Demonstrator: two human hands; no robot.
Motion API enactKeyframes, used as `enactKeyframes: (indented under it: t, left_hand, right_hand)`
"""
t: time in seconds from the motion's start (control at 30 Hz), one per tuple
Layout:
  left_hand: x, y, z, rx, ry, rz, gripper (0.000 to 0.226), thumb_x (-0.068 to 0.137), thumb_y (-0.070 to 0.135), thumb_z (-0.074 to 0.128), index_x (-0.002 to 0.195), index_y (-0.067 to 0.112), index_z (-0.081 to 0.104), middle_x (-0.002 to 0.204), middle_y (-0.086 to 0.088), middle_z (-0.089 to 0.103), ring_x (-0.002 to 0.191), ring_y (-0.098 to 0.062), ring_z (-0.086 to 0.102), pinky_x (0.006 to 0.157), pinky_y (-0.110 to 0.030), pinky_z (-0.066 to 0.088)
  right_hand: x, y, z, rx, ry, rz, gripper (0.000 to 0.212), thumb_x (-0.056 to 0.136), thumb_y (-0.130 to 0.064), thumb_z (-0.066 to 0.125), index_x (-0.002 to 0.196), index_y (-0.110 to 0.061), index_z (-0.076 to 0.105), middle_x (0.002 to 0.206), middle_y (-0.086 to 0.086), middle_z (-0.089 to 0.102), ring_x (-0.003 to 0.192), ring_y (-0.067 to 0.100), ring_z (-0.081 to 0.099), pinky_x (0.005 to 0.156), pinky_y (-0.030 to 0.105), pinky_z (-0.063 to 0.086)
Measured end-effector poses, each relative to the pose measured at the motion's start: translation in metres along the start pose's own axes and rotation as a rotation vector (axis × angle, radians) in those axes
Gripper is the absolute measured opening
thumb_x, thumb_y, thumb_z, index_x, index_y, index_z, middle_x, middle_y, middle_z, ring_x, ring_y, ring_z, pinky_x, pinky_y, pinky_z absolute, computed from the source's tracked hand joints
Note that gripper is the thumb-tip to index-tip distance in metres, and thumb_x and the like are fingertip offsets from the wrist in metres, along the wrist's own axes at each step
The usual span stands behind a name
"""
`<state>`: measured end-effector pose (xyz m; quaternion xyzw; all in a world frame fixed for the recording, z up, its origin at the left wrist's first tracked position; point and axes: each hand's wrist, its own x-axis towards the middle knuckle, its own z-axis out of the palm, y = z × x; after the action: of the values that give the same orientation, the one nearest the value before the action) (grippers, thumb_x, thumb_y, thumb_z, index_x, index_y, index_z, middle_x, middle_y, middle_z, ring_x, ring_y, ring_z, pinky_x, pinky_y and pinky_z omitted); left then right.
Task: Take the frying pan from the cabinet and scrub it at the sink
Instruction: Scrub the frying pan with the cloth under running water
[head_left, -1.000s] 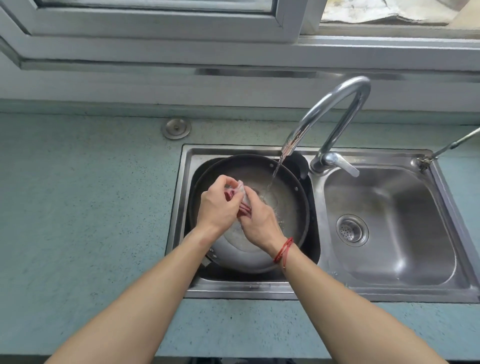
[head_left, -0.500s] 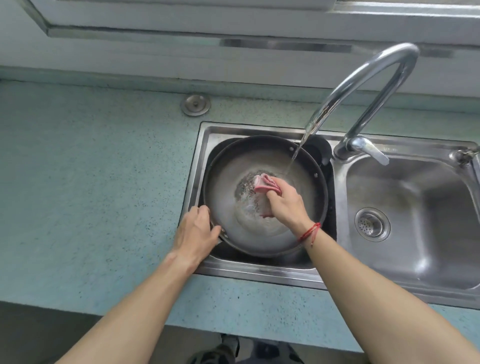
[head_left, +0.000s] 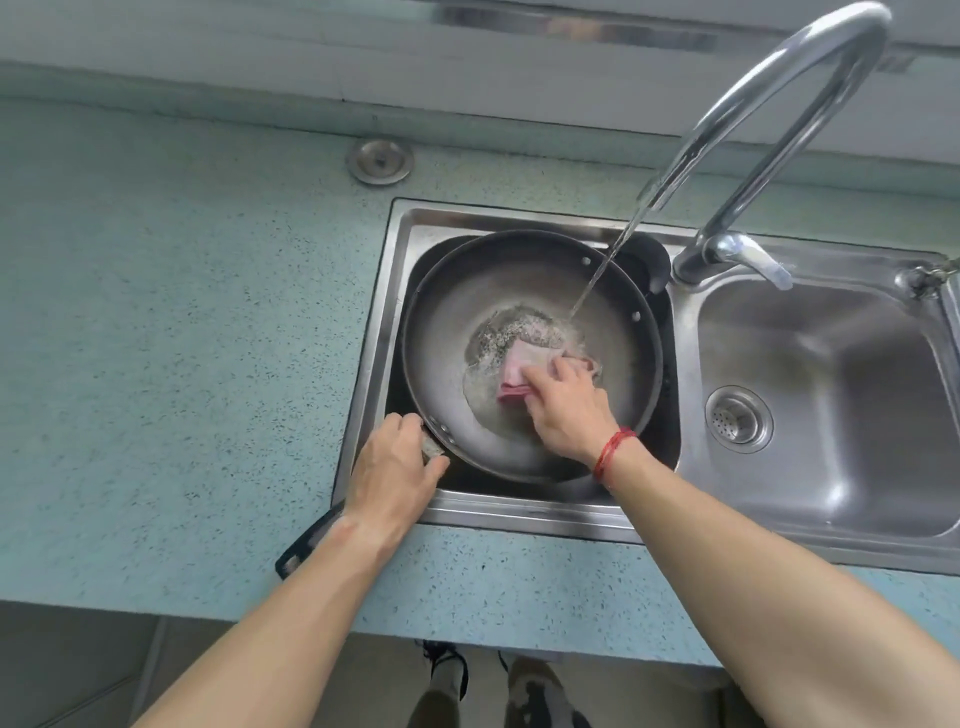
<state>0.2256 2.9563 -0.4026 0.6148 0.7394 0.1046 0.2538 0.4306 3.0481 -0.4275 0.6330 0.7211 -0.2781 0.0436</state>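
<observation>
The frying pan (head_left: 457, 332) is sitting in the left sink (head_left: 385, 322) basin under the running faucet (head_left: 698, 260). The left hand (head_left: 392, 473) is clamping its handle at the rim. The right hand (head_left: 566, 408) is gripping a pink cloth (head_left: 519, 370), pressing it onto the wet pan floor.

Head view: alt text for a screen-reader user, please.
A person's right hand holds a pink cloth in a dark frying pan that sits in a steel sink's left basin under running tap water. The left hand grips the pan's handle.
</observation>
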Motion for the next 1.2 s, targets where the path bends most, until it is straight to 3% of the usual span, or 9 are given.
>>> enactKeyframes:
  t: [0.07, 0.2, 0.4, 0.5, 0.57, 0.8, 0.93, 1.07, 1.2]
  left_hand:
    - [-0.001, -0.001, 0.003, -0.019, 0.016, 0.007, 0.029, 0.088, 0.028, 0.068, 0.106, 0.008, 0.058, 0.099, -0.003, 0.058, 0.093, -0.021, 0.055, 0.081, -0.033, 0.047]
    - [-0.002, 0.000, 0.004, -0.027, 0.045, 0.023, 0.024, 0.091, 0.027, 0.064, 0.106, 0.009, 0.058, 0.096, -0.002, 0.056, 0.089, -0.018, 0.053, 0.078, -0.030, 0.046]
    - [-0.003, -0.003, 0.009, -0.013, 0.076, 0.016, 0.019, 0.090, 0.027, 0.063, 0.097, 0.010, 0.056, 0.090, 0.001, 0.051, 0.083, -0.016, 0.048, 0.073, -0.033, 0.047]
    - [-0.004, -0.003, 0.010, -0.003, 0.078, 0.009, 0.020, 0.090, 0.028, 0.063, 0.097, 0.011, 0.056, 0.091, 0.001, 0.053, 0.084, -0.017, 0.050, 0.072, -0.035, 0.049]
    - [-0.003, -0.003, 0.010, -0.004, 0.075, 0.006, 0.021, 0.090, 0.029, 0.063, 0.099, 0.011, 0.056, 0.091, 0.001, 0.053, 0.084, -0.018, 0.052, 0.072, -0.035, 0.049]
    - [-0.003, -0.008, 0.011, -0.018, 0.105, 0.031, 0.020, 0.091, 0.029, 0.062, 0.102, 0.012, 0.057, 0.094, 0.002, 0.055, 0.086, -0.012, 0.050, 0.071, -0.025, 0.043]
    - [-0.002, -0.011, 0.012, -0.026, 0.099, 0.049, 0.019, 0.091, 0.027, 0.063, 0.101, 0.012, 0.059, 0.093, 0.002, 0.056, 0.087, -0.013, 0.051, 0.076, -0.027, 0.048]
    - [-0.002, -0.012, 0.013, -0.017, 0.107, 0.053, 0.021, 0.092, 0.027, 0.062, 0.102, 0.009, 0.060, 0.094, 0.000, 0.057, 0.088, -0.015, 0.052, 0.074, -0.029, 0.048]
    - [-0.003, -0.010, 0.013, 0.016, 0.108, 0.058, 0.021, 0.092, 0.028, 0.060, 0.100, 0.009, 0.060, 0.090, -0.001, 0.055, 0.085, -0.018, 0.053, 0.069, -0.034, 0.050]
  right_hand:
    - [0.000, 0.003, 0.016, -0.133, -0.090, 0.002, 0.046, 0.095, -0.027, 0.048, 0.141, -0.028, 0.041, 0.153, 0.020, 0.026, 0.139, 0.040, 0.025, 0.104, 0.059, 0.035]
    - [0.006, 0.002, 0.021, -0.160, 0.025, -0.027, 0.061, 0.091, -0.030, 0.055, 0.147, -0.034, 0.031, 0.147, 0.019, 0.027, 0.130, 0.042, 0.031, 0.096, 0.062, 0.043]
    - [0.018, -0.003, 0.018, -0.228, -0.035, -0.093, 0.045, 0.098, -0.033, 0.044, 0.142, -0.026, 0.044, 0.130, 0.016, 0.045, 0.113, 0.042, 0.044, 0.094, 0.053, 0.043]
    - [0.014, -0.008, 0.025, -0.180, -0.158, -0.179, 0.032, 0.098, -0.034, 0.034, 0.128, -0.033, 0.047, 0.124, 0.006, 0.052, 0.096, 0.033, 0.049, 0.085, 0.051, 0.048]
    - [0.006, -0.013, 0.029, -0.165, -0.189, -0.233, 0.026, 0.100, -0.034, 0.039, 0.124, -0.030, 0.049, 0.118, 0.008, 0.052, 0.093, 0.033, 0.052, 0.085, 0.049, 0.049]
    - [0.018, -0.029, 0.048, 0.010, -0.011, -0.391, 0.036, 0.096, -0.028, 0.057, 0.131, -0.031, 0.054, 0.109, 0.010, 0.054, 0.091, 0.029, 0.048, 0.084, 0.043, 0.043]
    - [0.041, -0.060, 0.047, 0.049, 0.108, -0.463, 0.037, 0.094, -0.020, 0.060, 0.131, -0.021, 0.055, 0.117, 0.013, 0.058, 0.103, 0.033, 0.047, 0.086, 0.046, 0.045]
    - [0.071, -0.070, 0.034, -0.062, 0.183, -0.343, 0.039, 0.093, -0.024, 0.055, 0.132, -0.023, 0.051, 0.128, 0.013, 0.052, 0.116, 0.039, 0.044, 0.085, 0.054, 0.047]
    - [0.080, -0.042, 0.016, -0.199, 0.134, -0.148, 0.041, 0.093, -0.032, 0.054, 0.134, -0.030, 0.050, 0.131, 0.015, 0.046, 0.122, 0.043, 0.038, 0.091, 0.054, 0.045]
